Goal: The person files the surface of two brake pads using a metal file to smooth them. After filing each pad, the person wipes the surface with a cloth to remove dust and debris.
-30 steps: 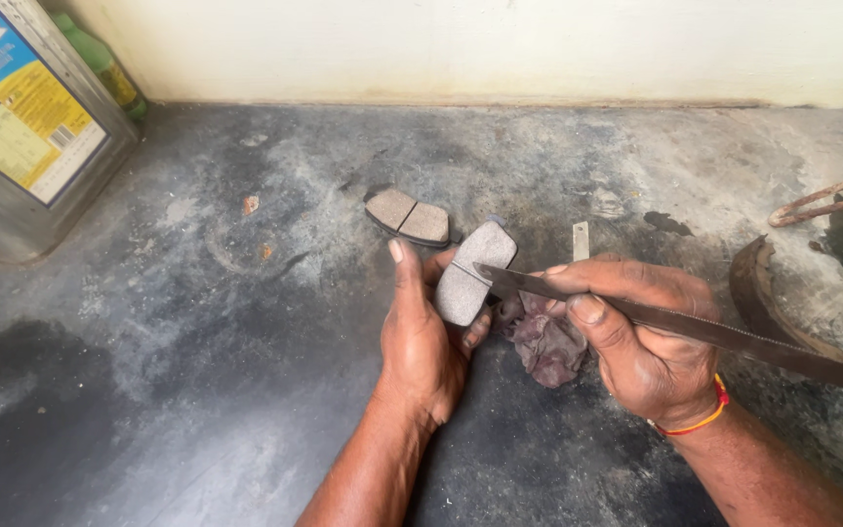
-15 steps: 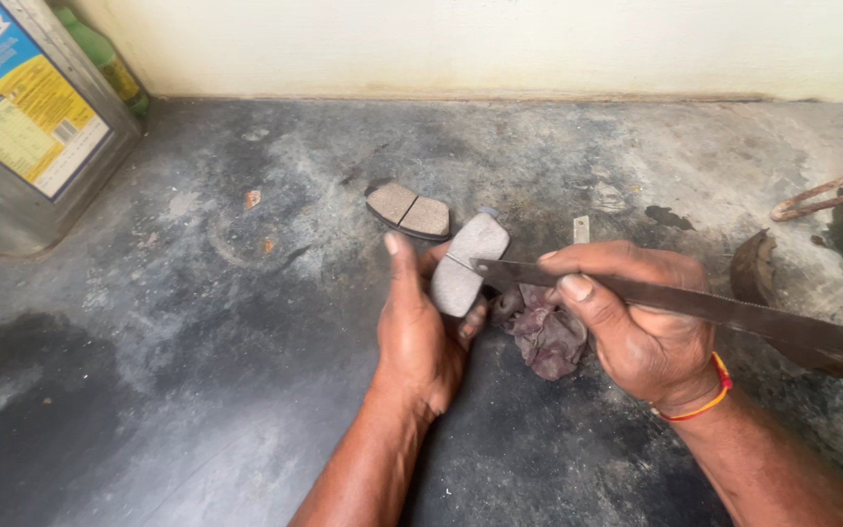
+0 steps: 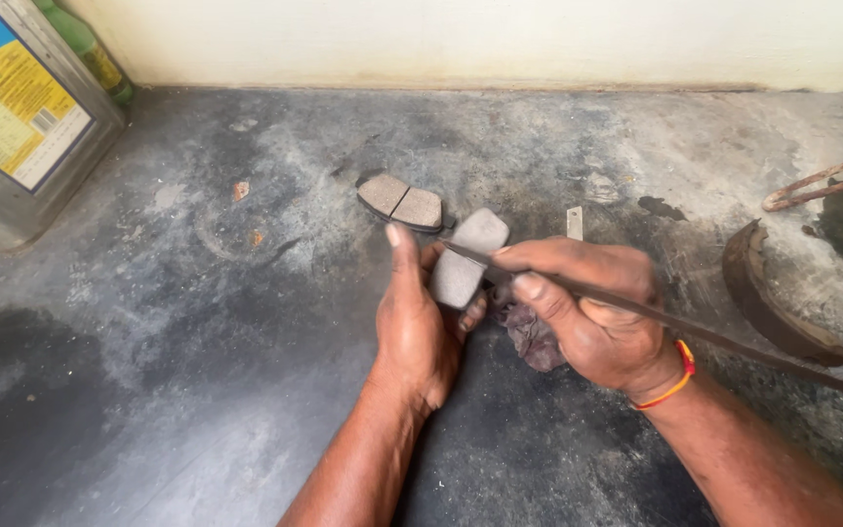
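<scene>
At upper left of the frame a metal oil tin [image 3: 21, 117] stands on the stained floor [image 3: 197, 390]. Near centre, a second brake pad [image 3: 402, 202] lies flat, seemingly not in work. The left hand [image 3: 420, 327] has its fingers wrapped around a grey brake pad [image 3: 465, 259], held upright above the floor. The right hand [image 3: 592, 312] grips a long flat file [image 3: 695, 327] whose tip rests on that pad; filing looks underway, not finished.

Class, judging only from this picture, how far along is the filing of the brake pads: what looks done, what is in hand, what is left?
Done: cannot be told; the second brake pad lying on the floor shows no clear sign of work. In hand: the left hand holds a grey brake pad while the right hand lays a long metal file across it. Left: this pad, possibly the other.
</scene>
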